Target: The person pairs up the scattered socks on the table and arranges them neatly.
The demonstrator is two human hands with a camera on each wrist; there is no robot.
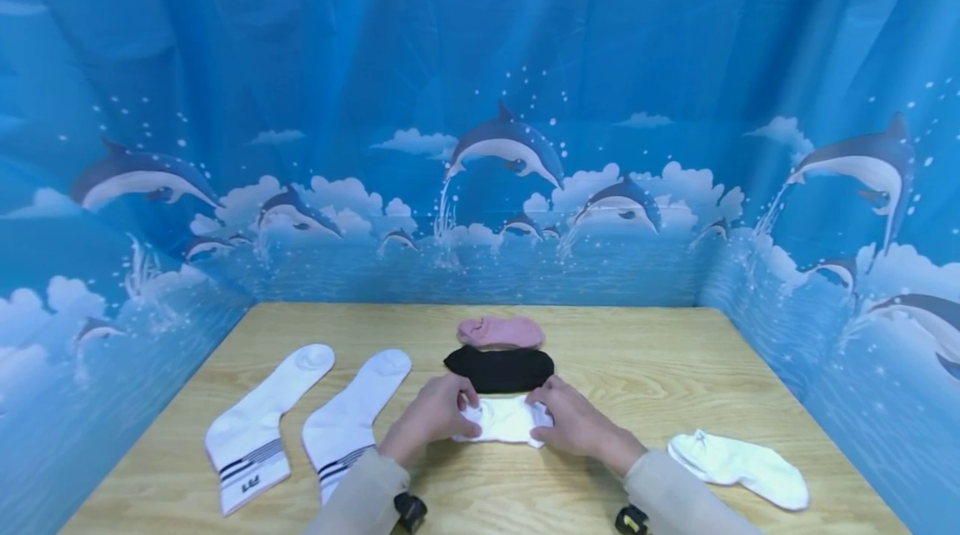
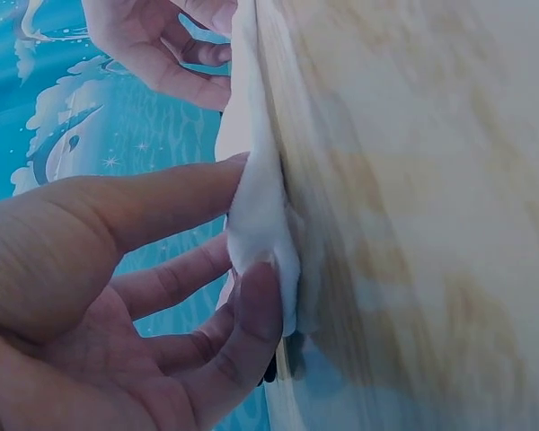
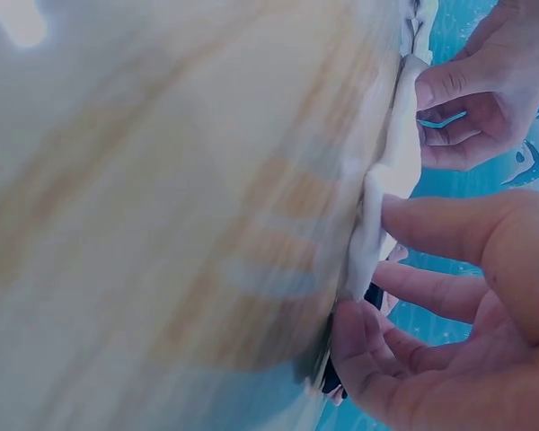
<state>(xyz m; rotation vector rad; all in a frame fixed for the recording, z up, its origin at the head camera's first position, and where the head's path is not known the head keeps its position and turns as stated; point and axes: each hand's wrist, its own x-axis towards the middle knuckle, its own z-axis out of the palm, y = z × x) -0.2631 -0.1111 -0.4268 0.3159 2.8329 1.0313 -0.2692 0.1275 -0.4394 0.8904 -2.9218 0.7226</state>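
A short white sock (image 1: 504, 420) lies flat, sideways, on the wooden table in front of me. My left hand (image 1: 441, 412) holds its left end between thumb and fingers, and my right hand (image 1: 573, 418) holds the right end the same way. In the left wrist view, the white sock (image 2: 262, 206) shows as a thin layer at the left fingertips, close on the tabletop. The right wrist view has the right hand (image 3: 467, 305) with its thumb and fingertips on the cloth edge. Just beyond the sock lies a black sock (image 1: 504, 370), with a pink sock (image 1: 501, 332) behind it.
Two long white socks with dark stripes, one farther left (image 1: 258, 427) and one nearer (image 1: 356, 418), lie on the left of the wooden table (image 1: 630, 352). Another short white sock (image 1: 742, 468) rests at the right. A blue dolphin-print curtain (image 1: 480, 60) surrounds the table's back and sides.
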